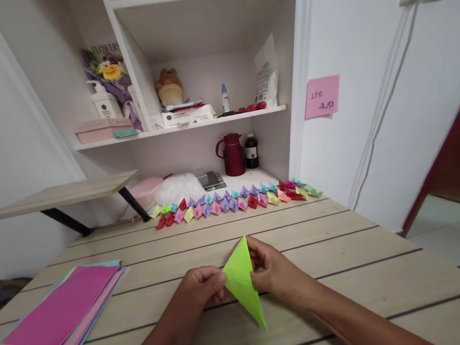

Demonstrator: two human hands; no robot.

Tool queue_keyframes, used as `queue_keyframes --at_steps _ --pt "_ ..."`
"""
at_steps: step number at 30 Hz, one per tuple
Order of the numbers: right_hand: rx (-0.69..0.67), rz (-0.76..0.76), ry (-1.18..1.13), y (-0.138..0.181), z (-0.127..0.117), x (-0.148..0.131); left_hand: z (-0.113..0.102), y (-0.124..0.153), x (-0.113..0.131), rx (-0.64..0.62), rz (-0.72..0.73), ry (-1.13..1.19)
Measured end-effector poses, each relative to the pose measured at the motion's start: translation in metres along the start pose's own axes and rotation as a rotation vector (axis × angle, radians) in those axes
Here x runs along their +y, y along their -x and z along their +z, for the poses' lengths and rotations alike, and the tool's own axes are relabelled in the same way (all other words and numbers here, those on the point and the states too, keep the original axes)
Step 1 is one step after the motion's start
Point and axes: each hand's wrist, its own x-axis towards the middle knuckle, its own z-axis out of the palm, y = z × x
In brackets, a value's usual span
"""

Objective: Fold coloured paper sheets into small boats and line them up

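A bright green sheet of paper [242,278], folded into a triangle, is held up between my two hands above the wooden table. My left hand [205,286] pinches its left corner between thumb and fingers. On the other side, my right hand [265,264] grips the right edge; some of its fingers are hidden behind the paper. One point of the triangle rises at the top, and another hangs toward the tabletop at lower right.
Several small folded paper boats [223,204] in many colours line the table's back edge. A stack of coloured paper [67,303] lies at the left. Behind stand a red jug [233,155], a dark bottle [251,152] and a small raised wooden shelf [67,190].
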Motion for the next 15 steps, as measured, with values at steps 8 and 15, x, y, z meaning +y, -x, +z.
queue_keyframes --at_steps 8,15 --pt "-0.069 0.105 0.275 0.007 0.005 0.021 -0.005 0.003 0.007 -0.094 0.060 -0.285" --pt "-0.029 -0.003 0.725 0.008 0.013 0.026 -0.005 0.001 -0.002 -0.015 0.122 -0.159"
